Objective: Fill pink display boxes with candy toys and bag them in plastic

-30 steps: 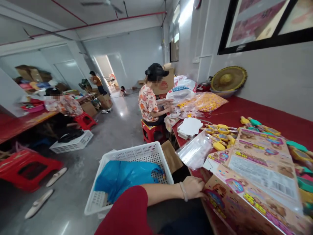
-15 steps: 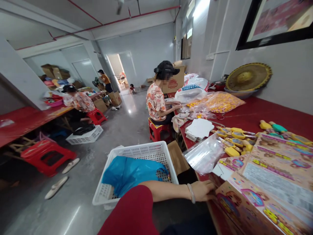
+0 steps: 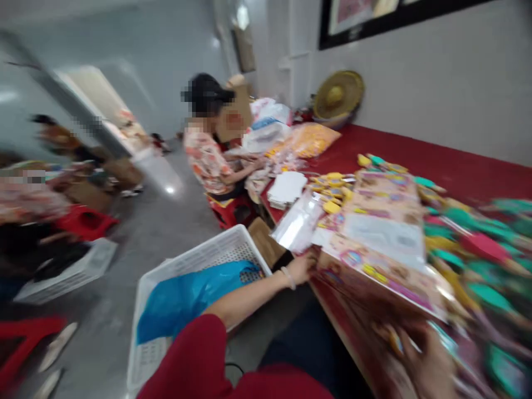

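Observation:
My left hand, with a pale bangle at the wrist, rests at the near left corner of a printed cardboard box on the red table. Its fingertips are blurred against the box side. My right hand is low at the right, in front of the box, with fingers bent near a small yellow item; motion blur hides whether it grips it. A clear plastic bag stack and white cards lie beyond my left hand. Yellow-handled pieces sit behind the box, green and pink ones to its right.
A white basket with a blue bag stands on the floor at left. A person sits at the table's far side near bags of orange pieces. Red stools and another basket are further left.
The view has swung right and is blurred. My right hand and the green and pink pieces have come into view. My left hand stays by the box corner.

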{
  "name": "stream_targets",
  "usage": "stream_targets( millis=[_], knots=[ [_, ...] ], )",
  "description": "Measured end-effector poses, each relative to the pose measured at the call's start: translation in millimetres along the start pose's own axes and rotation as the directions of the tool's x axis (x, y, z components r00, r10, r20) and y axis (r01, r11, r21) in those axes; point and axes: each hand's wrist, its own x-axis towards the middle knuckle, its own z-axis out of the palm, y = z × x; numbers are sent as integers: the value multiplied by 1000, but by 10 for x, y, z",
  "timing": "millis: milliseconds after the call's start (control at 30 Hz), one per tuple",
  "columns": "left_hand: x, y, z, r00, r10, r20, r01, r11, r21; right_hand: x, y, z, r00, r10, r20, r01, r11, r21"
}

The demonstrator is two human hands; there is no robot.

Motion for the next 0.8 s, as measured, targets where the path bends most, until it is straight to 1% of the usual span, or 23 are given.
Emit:
stream_targets(
  millis=[67,100,200,267,367,433,500,533,567,600,633,700,733,767,800],
  knots=[
    [22,-21,-24,1000,23,16,-23,998,-54,-103,37,-65,998,37,-49,-36,999,17],
    [45,-66,-22,999,39,29,-37,996,-77,-99,44,-75,998,39,-39,-38,999,21],
    [121,-233,13,995,80,57,-74,992,-107,17,65,-68,1000,21,-16,-21,998,52],
    [134,-296,37,993,96,65,-89,991,-97,65,70,-48,999,-24,-45,26,998,60],
    [108,-312,60,993,100,65,-96,994,-58,46,89,10,992,-91,-90,96,994,50],
    [98,-308,69,994,93,60,-91,995,-30,23,126,37,990,-105,-94,109,993,43],
    [109,-309,72,995,83,55,-83,997,-5,28,141,-1,990,-114,-82,117,993,34],
    [120,-309,72,995,78,55,-79,997,6,46,113,-57,990,-113,-90,115,993,19],
    [132,-307,72,996,73,57,-74,997,15,76,48,-139,988,-104,-113,105,994,-1],
    [144,-302,73,996,69,61,-70,997,23,118,-62,-241,982,-94,-165,91,996,-25],
    [154,-293,77,996,65,65,-67,997,29,173,-216,-351,965,-91,-245,80,995,-54],
    [160,-262,90,996,55,66,-58,998,39,320,-622,-543,901,-139,-412,94,987,-129],
    [156,-244,96,997,51,62,-54,998,44,406,-838,-594,872,-202,-445,130,974,-186],
    [148,-227,94,997,47,58,-50,998,47,495,-1036,-604,864,-275,-421,173,949,-264],
    [137,-211,80,998,44,52,-47,998,49,580,-1198,-569,875,-335,-351,206,912,-356]
  ],
)
